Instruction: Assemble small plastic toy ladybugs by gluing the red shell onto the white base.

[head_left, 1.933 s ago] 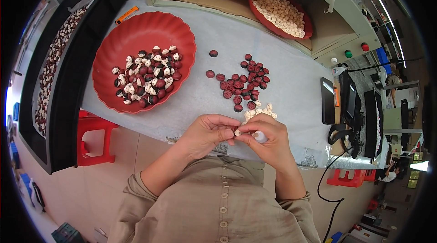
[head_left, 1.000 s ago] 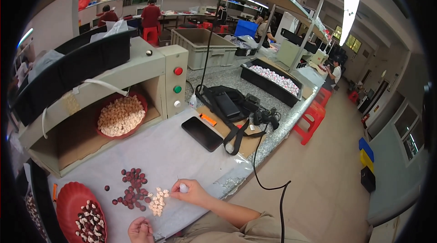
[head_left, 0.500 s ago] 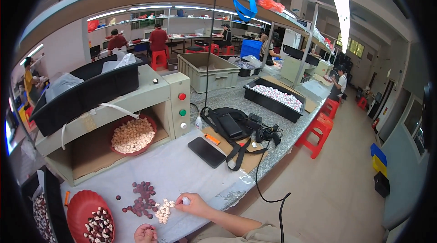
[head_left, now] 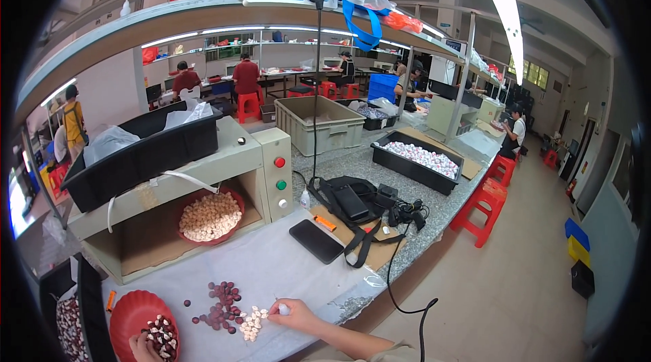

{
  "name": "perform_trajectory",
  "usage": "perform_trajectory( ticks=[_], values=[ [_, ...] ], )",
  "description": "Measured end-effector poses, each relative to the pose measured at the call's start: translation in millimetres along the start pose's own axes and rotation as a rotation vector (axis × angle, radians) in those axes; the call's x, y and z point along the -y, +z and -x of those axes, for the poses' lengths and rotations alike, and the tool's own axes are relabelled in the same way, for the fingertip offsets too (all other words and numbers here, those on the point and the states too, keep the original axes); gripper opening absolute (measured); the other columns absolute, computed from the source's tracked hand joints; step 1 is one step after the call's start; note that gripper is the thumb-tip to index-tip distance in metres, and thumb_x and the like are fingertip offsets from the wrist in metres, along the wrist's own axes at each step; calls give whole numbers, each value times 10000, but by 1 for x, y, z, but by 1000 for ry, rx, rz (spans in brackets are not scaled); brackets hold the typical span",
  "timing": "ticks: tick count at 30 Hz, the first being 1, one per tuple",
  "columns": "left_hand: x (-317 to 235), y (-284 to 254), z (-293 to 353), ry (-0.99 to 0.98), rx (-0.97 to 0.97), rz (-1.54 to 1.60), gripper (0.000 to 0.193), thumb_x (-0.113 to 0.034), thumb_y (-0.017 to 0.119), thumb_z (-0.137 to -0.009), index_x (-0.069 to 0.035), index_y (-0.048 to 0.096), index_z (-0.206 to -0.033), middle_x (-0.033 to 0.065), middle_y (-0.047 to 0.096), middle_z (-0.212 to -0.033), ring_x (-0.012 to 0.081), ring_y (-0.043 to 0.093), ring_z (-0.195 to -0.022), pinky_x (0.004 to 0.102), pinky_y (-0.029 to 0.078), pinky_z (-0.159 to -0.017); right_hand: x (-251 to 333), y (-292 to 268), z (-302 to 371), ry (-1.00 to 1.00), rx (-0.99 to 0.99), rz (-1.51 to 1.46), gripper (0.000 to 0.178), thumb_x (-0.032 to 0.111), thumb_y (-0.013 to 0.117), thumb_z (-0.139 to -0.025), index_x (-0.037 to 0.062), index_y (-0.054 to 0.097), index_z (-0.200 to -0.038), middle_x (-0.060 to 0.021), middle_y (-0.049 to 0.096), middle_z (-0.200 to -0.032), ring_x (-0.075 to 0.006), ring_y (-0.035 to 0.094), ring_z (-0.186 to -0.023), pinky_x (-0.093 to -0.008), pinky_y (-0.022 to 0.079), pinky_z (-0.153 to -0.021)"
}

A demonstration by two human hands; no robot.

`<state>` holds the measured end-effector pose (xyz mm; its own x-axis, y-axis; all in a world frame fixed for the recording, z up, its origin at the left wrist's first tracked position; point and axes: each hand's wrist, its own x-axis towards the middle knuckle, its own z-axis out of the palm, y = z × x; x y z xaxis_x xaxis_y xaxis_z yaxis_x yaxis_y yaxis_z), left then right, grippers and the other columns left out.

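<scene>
My left hand (head_left: 143,348) reaches into a red scalloped bowl (head_left: 129,308), fingers loosely apart against small dark-red pieces with cream tops (head_left: 161,336). Their tips are partly hidden. My right hand (head_left: 302,318) is closed around a small white squeeze bottle (head_left: 284,309), just right of a cluster of cream shell-shaped pieces (head_left: 253,323). Left of these, round dark-red pieces (head_left: 222,304) lie loose on a white sheet (head_left: 298,280).
A black bin (head_left: 71,325) of similar pieces stands left of the bowl. Behind, a box-shaped machine (head_left: 196,179) holds a red bowl of cream pieces (head_left: 211,216). A phone (head_left: 317,240), straps and cables (head_left: 407,213) lie right of it. Red stools (head_left: 480,209) line the aisle.
My left hand has moved left from the sheet's near edge into the red bowl. My right hand keeps the bottle beside the cream pieces. The view has shifted slightly.
</scene>
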<state>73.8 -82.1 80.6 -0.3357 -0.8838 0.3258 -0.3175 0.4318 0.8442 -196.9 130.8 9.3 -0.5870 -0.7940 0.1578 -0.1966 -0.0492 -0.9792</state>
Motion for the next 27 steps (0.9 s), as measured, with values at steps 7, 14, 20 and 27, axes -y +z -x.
perform_trajectory(
  ticks=[7,14,20,27],
  values=[
    [-5,24,10,395,-76,-728,196,-50,489,-762,-8,569,-937,177,535,-941,299,517,-857,370,400,-767,0,-3,-1,-7,1,-4,95,79,627,-703,22,584,-767,-11,575,-719,-60,500,-701,-207,399,-672],
    [3,120,54,535,271,-437,246,-45,488,-760,-13,534,-1000,192,532,-879,337,503,-806,386,399,-709,0,-2,0,-30,13,19,98,83,628,-703,23,580,-764,-15,575,-724,-65,501,-699,-210,399,-672],
    [5,119,39,360,352,-396,244,-66,460,-779,2,515,-1007,211,513,-927,357,493,-838,397,399,-721,2,-4,-1,-2,13,-15,90,73,623,-707,17,577,-761,-16,573,-723,-66,501,-702,-207,400,-676],
    [10,127,36,472,300,-477,252,-66,455,-783,11,505,-1018,228,491,-1025,367,477,-931,390,384,-809,4,-2,-2,-24,16,-16,103,76,619,-716,20,562,-782,-3,551,-713,-57,489,-674,-194,401,-647]
  ],
)
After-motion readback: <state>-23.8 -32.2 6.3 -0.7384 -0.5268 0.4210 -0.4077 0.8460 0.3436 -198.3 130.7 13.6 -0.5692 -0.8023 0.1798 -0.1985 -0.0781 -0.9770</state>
